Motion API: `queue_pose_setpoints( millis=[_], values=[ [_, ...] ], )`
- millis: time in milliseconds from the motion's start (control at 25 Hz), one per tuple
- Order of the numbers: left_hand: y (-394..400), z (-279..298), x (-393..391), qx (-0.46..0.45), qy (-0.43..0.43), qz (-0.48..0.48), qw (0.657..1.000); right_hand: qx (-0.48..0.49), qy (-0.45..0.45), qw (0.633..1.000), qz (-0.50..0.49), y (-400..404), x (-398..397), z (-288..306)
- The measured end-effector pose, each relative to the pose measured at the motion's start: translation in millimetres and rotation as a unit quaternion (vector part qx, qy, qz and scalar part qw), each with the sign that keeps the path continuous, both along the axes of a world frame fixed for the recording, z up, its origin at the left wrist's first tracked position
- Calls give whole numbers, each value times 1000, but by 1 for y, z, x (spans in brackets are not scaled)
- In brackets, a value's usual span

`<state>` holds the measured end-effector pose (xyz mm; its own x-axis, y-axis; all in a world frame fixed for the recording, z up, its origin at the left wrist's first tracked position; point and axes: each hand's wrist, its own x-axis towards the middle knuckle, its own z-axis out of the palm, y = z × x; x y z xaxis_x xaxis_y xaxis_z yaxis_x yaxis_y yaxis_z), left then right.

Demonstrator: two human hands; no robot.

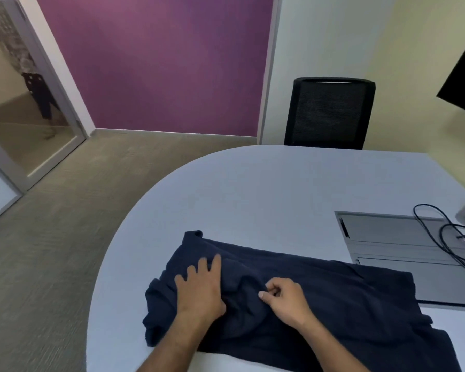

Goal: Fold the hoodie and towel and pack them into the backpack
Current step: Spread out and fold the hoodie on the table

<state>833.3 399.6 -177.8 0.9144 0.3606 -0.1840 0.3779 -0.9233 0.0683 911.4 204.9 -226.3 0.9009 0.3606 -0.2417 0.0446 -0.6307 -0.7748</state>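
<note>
Navy cloth, hoodie or towel I cannot tell, lies spread and rumpled across the near part of the white tabletop, directly under both my hands. My left hand rests flat on its left portion, fingers straight and slightly spread, palm pressing the fabric down. My right hand sits just beside it toward the middle of the cloth, fingers curled, thumb and forefinger pinching a small ridge of the fabric. A bunched fold rises between the two hands. To the right, touching the cloth's far edge, a grey hatch panel is set in the tabletop with black cables looping over it. A black mesh chair stands at the far side of the tabletop.
</note>
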Motion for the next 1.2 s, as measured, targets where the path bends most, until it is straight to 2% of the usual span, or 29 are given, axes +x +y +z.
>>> queue_pose_setpoints(
  millis=[80, 200, 360, 440, 520, 640, 760, 840, 920, 1080, 1200],
  values=[
    [4, 8, 12, 33, -11, -48, 998, 8, -17, 999, -26, 0, 1, 2],
    [5, 7, 35, 82, -127, -137, 979, 3, -34, 995, -92, -12, 8, 3],
    [-4, -21, 47, 97, -93, -162, 978, -135, 11, 989, -64, -33, 6, -3],
    [-8, -42, 40, 56, -65, -157, 984, -174, -15, 983, -60, -45, -1, -4],
    [-9, -58, 37, 35, -46, -156, 986, -147, -58, 981, -110, -62, -3, -4],
    [-19, -65, 41, 42, -76, -195, 977, -111, -115, 962, -222, -107, 4, 0],
    [-47, -61, 45, 22, -80, -237, 968, -167, -151, 926, -304, -163, 19, 1],
    [-65, -67, 46, 0, -58, -249, 967, -250, -102, 902, -336, -196, 29, 3],
    [-79, -78, 47, -9, -33, -267, 963, -292, -27, 886, -360, -223, 36, 7],
    [-90, -93, 51, -8, -24, -274, 962, -238, 111, 882, -392, -259, 49, 2],
    [-92, -98, 55, -4, -29, -271, 962, -216, 152, 893, -365, -277, 60, -4]
  ],
)
